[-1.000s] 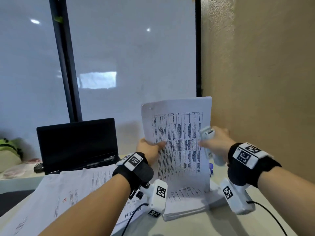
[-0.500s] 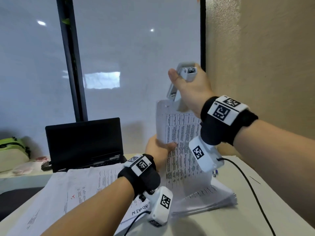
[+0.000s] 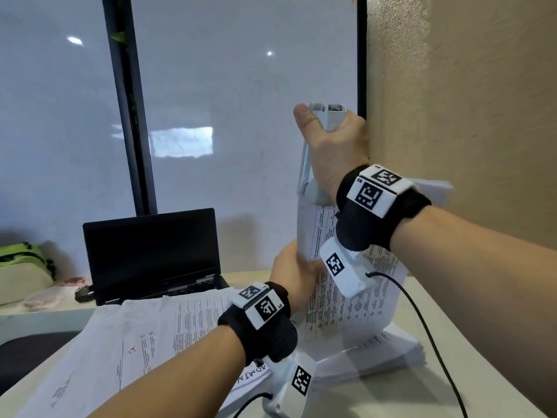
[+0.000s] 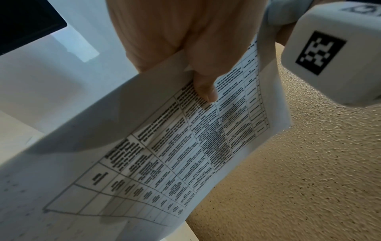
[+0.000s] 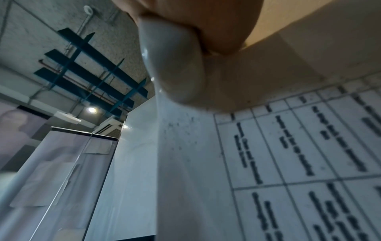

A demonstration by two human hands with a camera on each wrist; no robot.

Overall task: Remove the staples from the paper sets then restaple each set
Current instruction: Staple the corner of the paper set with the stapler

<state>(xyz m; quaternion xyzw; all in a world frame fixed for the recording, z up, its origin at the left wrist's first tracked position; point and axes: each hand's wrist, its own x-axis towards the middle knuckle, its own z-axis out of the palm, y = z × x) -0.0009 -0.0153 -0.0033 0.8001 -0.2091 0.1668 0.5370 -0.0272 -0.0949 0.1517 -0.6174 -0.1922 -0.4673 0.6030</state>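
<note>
My left hand (image 3: 289, 276) pinches a printed paper set (image 3: 346, 303) at its left edge and holds it upright over the table. In the left wrist view the thumb (image 4: 204, 88) lies on the printed table of the top sheet (image 4: 185, 146). My right hand (image 3: 331, 146) is raised above it and grips a white stapler (image 3: 328, 116), which points down at the set's top left corner. The right wrist view shows the stapler's rounded end (image 5: 173, 65) against the paper's top margin (image 5: 185, 146). The stapler's mouth is hidden behind the hand.
A thick stack of paper (image 3: 376, 354) lies on the table under the held set, and loose printed sheets (image 3: 135, 342) spread to the left. An open black laptop (image 3: 150, 251) stands behind them. A textured tan wall (image 3: 467, 101) is close on the right, a frosted glass partition (image 3: 226, 101) behind.
My right hand has lifted the stapler from the paper's right edge up to its top left corner. The left hand has kept its hold while the set turned more edge-on.
</note>
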